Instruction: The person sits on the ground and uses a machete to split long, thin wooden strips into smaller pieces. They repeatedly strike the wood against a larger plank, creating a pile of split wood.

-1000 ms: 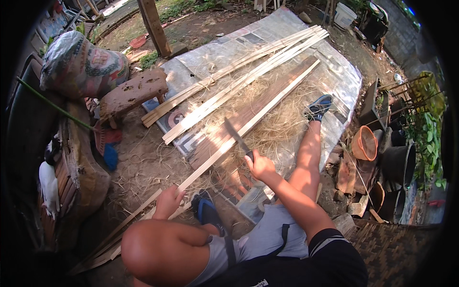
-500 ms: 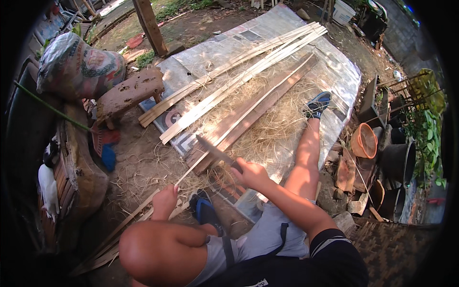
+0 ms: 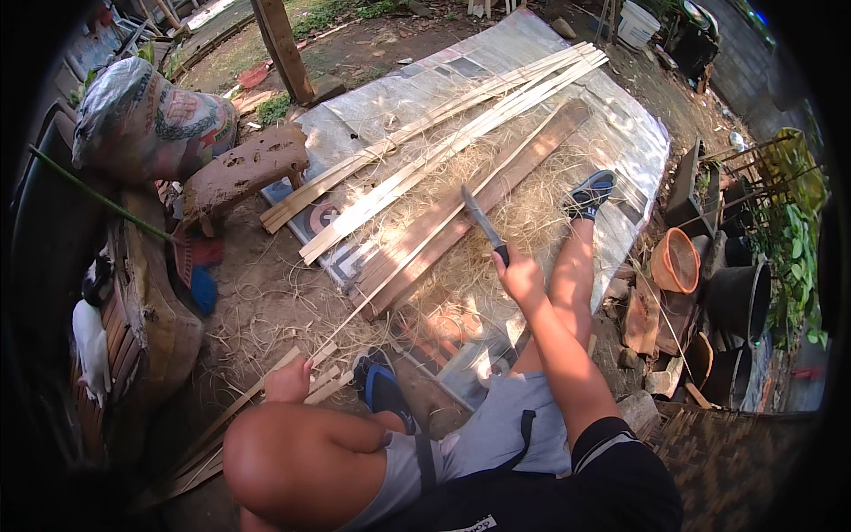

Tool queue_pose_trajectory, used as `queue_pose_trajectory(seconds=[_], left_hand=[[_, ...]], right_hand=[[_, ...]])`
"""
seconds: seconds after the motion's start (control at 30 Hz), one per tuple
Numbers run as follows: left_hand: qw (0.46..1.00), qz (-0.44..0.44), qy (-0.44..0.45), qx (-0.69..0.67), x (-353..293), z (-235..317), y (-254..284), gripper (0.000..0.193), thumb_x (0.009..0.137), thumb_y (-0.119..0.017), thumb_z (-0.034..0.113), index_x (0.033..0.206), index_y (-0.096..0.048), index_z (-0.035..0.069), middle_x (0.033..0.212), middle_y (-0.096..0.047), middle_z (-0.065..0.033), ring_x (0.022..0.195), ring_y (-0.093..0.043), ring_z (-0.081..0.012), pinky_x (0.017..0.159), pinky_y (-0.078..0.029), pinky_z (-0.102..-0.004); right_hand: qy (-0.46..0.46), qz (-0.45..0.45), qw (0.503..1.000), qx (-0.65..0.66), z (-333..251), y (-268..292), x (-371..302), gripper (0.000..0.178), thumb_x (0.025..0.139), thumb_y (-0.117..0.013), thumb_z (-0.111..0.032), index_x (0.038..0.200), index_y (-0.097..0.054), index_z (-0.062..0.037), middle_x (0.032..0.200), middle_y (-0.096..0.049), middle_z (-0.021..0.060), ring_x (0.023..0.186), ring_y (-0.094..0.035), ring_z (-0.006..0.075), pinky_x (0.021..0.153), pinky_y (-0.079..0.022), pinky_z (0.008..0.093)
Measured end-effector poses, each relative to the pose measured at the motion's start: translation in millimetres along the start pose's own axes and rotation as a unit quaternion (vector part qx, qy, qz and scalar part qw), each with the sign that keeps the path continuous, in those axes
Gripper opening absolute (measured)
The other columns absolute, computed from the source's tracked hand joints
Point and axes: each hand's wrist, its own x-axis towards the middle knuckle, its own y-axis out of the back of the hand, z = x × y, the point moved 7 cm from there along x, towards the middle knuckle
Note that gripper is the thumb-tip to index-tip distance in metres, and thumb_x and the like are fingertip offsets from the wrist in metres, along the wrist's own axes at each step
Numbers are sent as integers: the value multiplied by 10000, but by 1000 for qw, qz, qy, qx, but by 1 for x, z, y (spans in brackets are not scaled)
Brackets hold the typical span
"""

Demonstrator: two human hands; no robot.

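Gripping knife point(image 3: 483, 223) in right hand point(image 3: 523, 277), aimed toward 11 o'clock. Holding near end of thin wooden strip point(image 3: 417, 254) in left hand point(image 3: 288, 379) at 8 o'clock, stretched over brown plank point(image 3: 514, 176) toward 1–2 o'clock.

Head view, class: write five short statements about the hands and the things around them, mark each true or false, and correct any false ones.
1. The right hand holds a knife. True.
2. The left hand is empty. False: the left hand grips the near end of a thin strip.
3. A brown board lies beneath part of the strip. True.
4. The orange bucket is at the picture's left edge. False: the orange bucket is on the right side.
5. The right foot wears a dark shoe. True.
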Motion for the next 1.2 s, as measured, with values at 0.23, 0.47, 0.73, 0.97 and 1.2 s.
queue_pose_trajectory(seconds=[0.23, 0.47, 0.73, 0.97, 1.2], left_hand=[[969, -117, 56, -212, 25, 29, 10, 427, 1068, -463, 366, 981, -702, 23, 849, -698, -244, 824, -671, -460, 751, -514, -529], [943, -113, 29, -311, 22, 13, -18, 506, 1083, -451, 356, 837, -683, -20, 730, -668, -201, 691, -652, -342, 715, -511, -459], [855, -259, 105, -437, -21, -45, -49, 462, 1103, -467, 376, 880, -651, 16, 693, -588, -37, 643, -560, -137, 617, -466, -363], [980, 46, -8, -192, 12, 26, 2, 376, 1025, -589, 374, 947, -618, 7, 856, -663, -211, 757, -642, -408, 718, -504, -502], [989, -34, 41, -139, -10, 7, 17, 416, 1020, -570, 412, 897, -658, 25, 821, -685, -226, 825, -667, -450, 721, -509, -542]], right_hand=[[113, -277, 948, 105, -133, -13, -67, 480, 1012, -516, -551, 1187, -580, -108, 858, -724, 218, 788, -725, 422, 673, -578, 524], [78, -263, 960, 61, -111, -17, -31, 451, 1009, -527, -542, 1205, -572, -138, 828, -720, 165, 808, -730, 389, 667, -589, 502], [62, -105, 992, 27, -40, -21, 8, 401, 1011, -550, -506, 1111, -609, -122, 752, -706, 170, 725, -714, 406, 640, -572, 516], [68, -321, 940, 89, -130, -17, -64, 465, 1017, -517, -540, 1199, -576, -117, 865, -720, 237, 817, -723, 437, 693, -578, 529], [46, -159, 985, 48, -72, -4, -16, 415, 1013, -542, -526, 1102, -620, -129, 776, -708, 163, 700, -714, 402, 611, -571, 522]])
